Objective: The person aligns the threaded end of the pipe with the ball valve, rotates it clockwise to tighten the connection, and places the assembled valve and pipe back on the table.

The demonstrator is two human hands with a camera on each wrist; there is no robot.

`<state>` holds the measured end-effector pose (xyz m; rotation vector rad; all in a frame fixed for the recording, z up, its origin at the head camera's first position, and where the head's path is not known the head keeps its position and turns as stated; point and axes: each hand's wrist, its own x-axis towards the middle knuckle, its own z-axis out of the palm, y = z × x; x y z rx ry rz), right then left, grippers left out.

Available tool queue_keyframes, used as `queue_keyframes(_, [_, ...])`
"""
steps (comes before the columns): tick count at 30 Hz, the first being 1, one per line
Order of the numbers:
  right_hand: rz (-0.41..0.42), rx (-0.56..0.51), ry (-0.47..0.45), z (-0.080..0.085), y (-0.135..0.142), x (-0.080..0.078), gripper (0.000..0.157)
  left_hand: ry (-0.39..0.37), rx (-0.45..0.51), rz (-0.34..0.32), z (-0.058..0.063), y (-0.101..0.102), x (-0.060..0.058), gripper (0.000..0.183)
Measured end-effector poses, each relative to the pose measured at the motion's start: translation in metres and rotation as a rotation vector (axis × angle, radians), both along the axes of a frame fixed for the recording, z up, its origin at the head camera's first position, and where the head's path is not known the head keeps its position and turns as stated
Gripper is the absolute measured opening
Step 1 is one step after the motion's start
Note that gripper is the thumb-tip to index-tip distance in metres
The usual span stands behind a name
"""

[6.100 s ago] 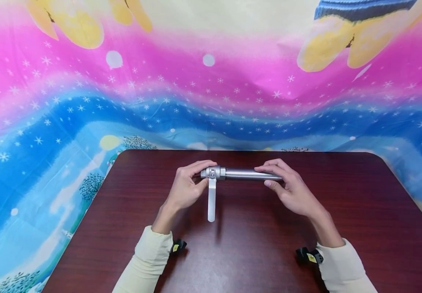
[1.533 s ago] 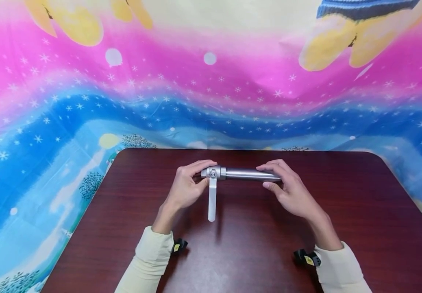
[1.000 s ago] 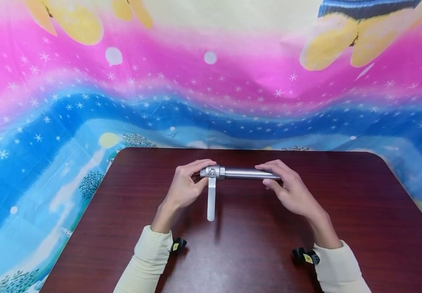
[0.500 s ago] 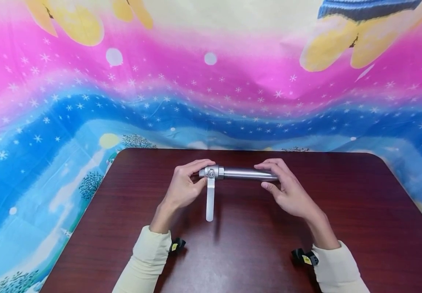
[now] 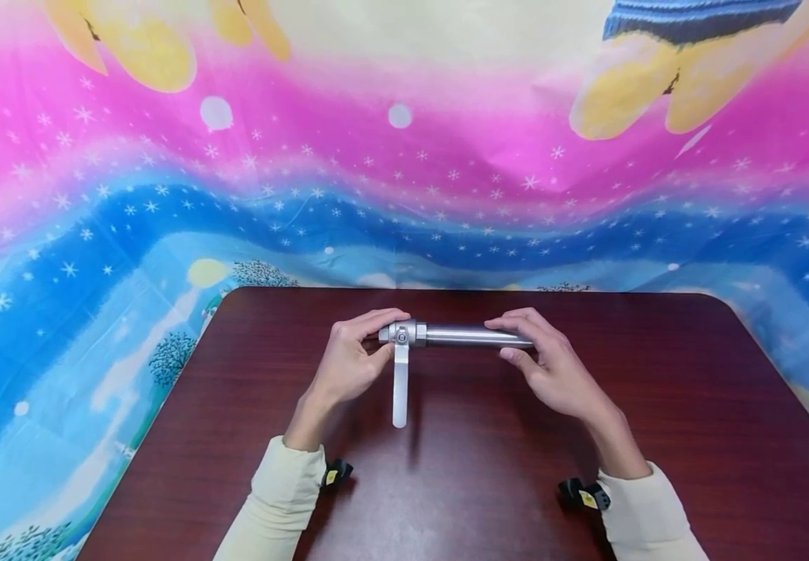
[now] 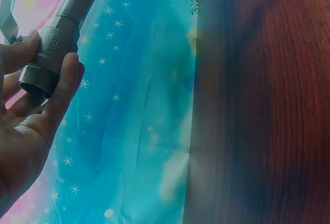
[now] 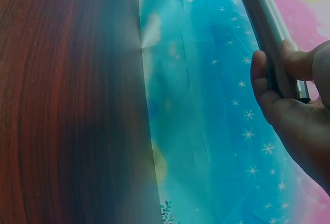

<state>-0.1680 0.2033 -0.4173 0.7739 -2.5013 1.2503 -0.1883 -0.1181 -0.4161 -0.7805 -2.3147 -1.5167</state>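
Head view bright; I note pale glare on the tabletop [image 5: 475, 475], lower centre, soft shadow beside the metal lever [image 5: 400, 389]. Wrist views dimmer, hazy.

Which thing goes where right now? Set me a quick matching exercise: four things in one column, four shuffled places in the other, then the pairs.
Things
1. dark red-brown wood-grain table
2. long silver metal pipe
3. flat silver metal lever
4. stubby silver metal valve body

Places
A. held by the right hand
B. pointing toward the head picture's bottom
C. held by the left hand
D. beneath both hands

Pairs
1-D, 2-A, 3-B, 4-C
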Motion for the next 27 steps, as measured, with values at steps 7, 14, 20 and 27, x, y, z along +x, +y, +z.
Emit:
queue_keyframes(7, [0.015,-0.055,0.003,-0.0035,-0.0001,-0.0034,0.046,0.010,0.005,-0.002,-0.0001,-0.0003,-0.0007,0.048])
queue_keyframes(14, [0.024,-0.069,-0.005,-0.0040,-0.0013,-0.0034,0.044,0.012,0.017,-0.005,0.0001,-0.0005,0.0002,0.050])
queue_keyframes(20, [0.003,-0.025,0.008,-0.0031,-0.0024,-0.0017,0.051,-0.001,0.021,-0.012,-0.0008,0.0004,-0.0001,0.049])
queue_keyframes(27, [-0.002,-0.015,0.020,-0.0034,-0.0023,-0.0012,0.052,0.004,0.016,-0.004,-0.0012,0.0006,-0.0002,0.049])
